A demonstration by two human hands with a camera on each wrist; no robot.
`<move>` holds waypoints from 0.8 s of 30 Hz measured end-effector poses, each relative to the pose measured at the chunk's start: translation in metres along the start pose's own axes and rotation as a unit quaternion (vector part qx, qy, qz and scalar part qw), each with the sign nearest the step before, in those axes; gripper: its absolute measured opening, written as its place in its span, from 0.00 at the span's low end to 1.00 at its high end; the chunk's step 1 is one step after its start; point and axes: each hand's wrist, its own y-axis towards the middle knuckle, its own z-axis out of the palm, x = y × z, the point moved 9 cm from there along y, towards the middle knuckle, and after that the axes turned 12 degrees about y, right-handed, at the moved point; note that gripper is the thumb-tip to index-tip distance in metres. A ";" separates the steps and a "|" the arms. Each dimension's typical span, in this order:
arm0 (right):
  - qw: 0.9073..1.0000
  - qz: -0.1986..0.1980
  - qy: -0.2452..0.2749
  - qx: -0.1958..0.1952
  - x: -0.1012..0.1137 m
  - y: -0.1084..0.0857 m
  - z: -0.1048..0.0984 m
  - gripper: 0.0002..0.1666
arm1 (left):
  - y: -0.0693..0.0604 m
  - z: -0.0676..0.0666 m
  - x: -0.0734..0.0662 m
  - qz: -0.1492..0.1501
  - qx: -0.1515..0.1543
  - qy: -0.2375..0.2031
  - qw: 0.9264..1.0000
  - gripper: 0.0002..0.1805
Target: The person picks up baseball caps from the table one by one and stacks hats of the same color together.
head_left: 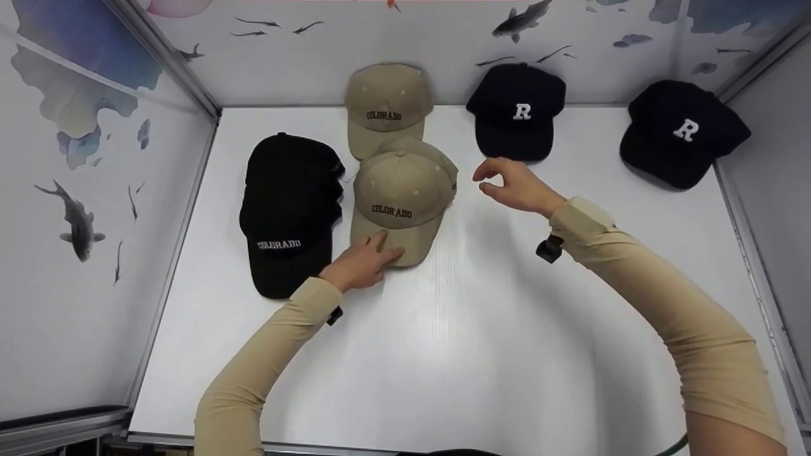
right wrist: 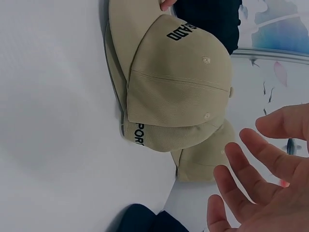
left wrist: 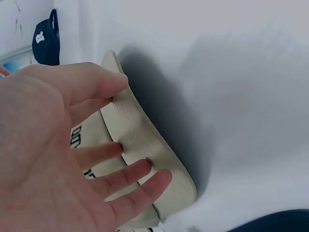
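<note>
A tan cap (head_left: 400, 190) lettered COLORADO sits over another tan cap (head_left: 447, 158), its brim toward the front. My left hand (head_left: 360, 263) touches that brim, thumb by its edge and fingers spread across it, as the left wrist view shows with the brim (left wrist: 140, 140) under the fingers. My right hand (head_left: 516, 185) hovers right of the tan caps, holding nothing, with its fingers loosely bent. In the right wrist view the fingers (right wrist: 260, 188) stand apart from the stacked tan caps.
Left of the tan caps lies an overlapping stack of black COLORADO caps (head_left: 285, 202). Behind, a single tan cap (head_left: 388, 104) leans at the back wall. Navy caps with a white R stand back right, one nearer the middle (head_left: 516, 120) and one near the corner (head_left: 681, 139).
</note>
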 end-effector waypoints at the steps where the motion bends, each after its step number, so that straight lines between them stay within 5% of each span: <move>1: 1.000 0.000 -0.001 -0.001 0.000 0.000 0.000 0.10 | 0.002 -0.001 -0.002 -0.003 0.001 0.003 1.000 0.31; 8: 1.000 0.009 -0.005 -0.010 -0.002 -0.003 -0.004 0.08 | 0.019 0.000 -0.017 -0.019 -0.005 0.009 1.000 0.32; 17: 1.000 0.022 0.002 -0.006 -0.014 -0.013 -0.005 0.07 | 0.028 -0.008 -0.030 0.011 -0.001 0.017 1.000 0.31; 20: 0.999 0.046 0.003 -0.001 -0.024 -0.021 -0.006 0.08 | 0.027 -0.025 -0.031 0.036 -0.038 0.021 0.998 0.25; 24: 0.998 0.069 0.002 -0.005 -0.035 -0.032 -0.013 0.08 | 0.027 -0.067 -0.023 0.035 -0.133 0.041 0.990 0.18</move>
